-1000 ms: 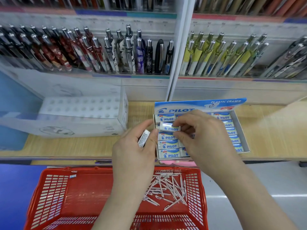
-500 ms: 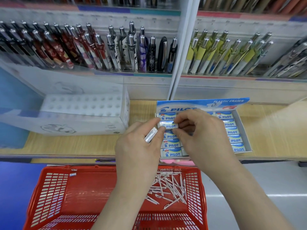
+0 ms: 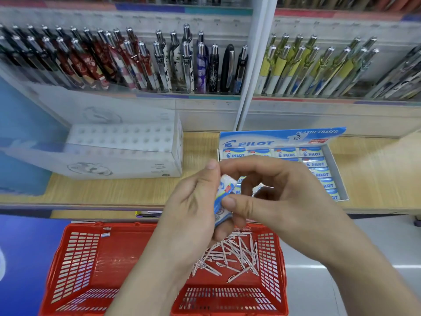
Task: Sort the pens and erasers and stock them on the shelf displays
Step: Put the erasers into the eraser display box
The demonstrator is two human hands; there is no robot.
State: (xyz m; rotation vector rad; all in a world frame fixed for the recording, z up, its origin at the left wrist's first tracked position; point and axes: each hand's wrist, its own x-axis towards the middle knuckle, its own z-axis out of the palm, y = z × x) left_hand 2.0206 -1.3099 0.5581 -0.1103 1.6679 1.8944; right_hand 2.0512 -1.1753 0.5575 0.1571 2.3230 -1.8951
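A blue and white Pilot eraser point(image 3: 222, 201) is held upright between both hands, above the near edge of the shelf. My left hand point(image 3: 193, 206) grips it from the left, thumb up along its side. My right hand point(image 3: 280, 197) pinches it with thumb and curled fingers from the right. Behind them, the Pilot eraser display box point(image 3: 336, 179) lies on the wooden shelf with rows of wrapped erasers point(image 3: 313, 164); the hands hide its left part. Pens point(image 3: 186, 65) stand in racks above.
A red basket point(image 3: 79, 258) sits below the shelf with several thin white pen refills point(image 3: 227, 254) in it. An empty white pen holder box point(image 3: 123, 151) stands left of the eraser box. Yellow-barrelled pens point(image 3: 307, 65) fill the right rack.
Both hands have come back from the eraser box toward me. The right hand left the box's row and now pinches the eraser that the left hand holds.
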